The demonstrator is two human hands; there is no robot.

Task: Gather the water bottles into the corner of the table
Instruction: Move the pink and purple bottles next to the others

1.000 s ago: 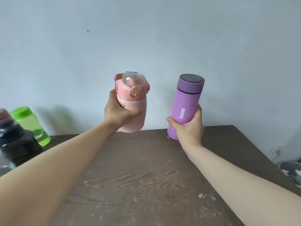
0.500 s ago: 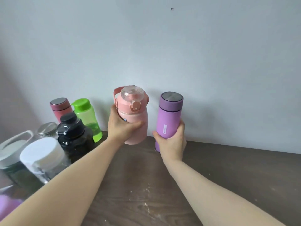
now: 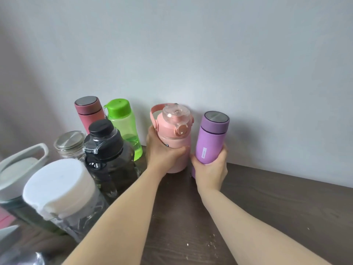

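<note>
My left hand (image 3: 162, 152) grips a pink bottle (image 3: 174, 131) with a clear flip lid and a carry loop. My right hand (image 3: 210, 167) holds a purple flask (image 3: 210, 139) with a metal cap, just right of the pink one. Both bottles are upright by the wall, low at the brown table (image 3: 277, 207); whether their bases touch it is hidden. To their left, several bottles crowd the corner: a green bottle (image 3: 124, 125), a dark red flask (image 3: 87, 111), a black-capped dark jug (image 3: 110, 150), a metal-lidded glass jar (image 3: 69, 143) and a white-capped clear bottle (image 3: 61, 190).
A grey-handled container (image 3: 17, 169) stands at the far left edge. The pale wall runs right behind the bottles. Bare tabletop stretches to the right of the purple flask and toward me.
Both hands have carried the pink bottle and purple flask leftward and down toward the cluster by the wall. The view has swung left, bringing more of the gathered bottles into sight.
</note>
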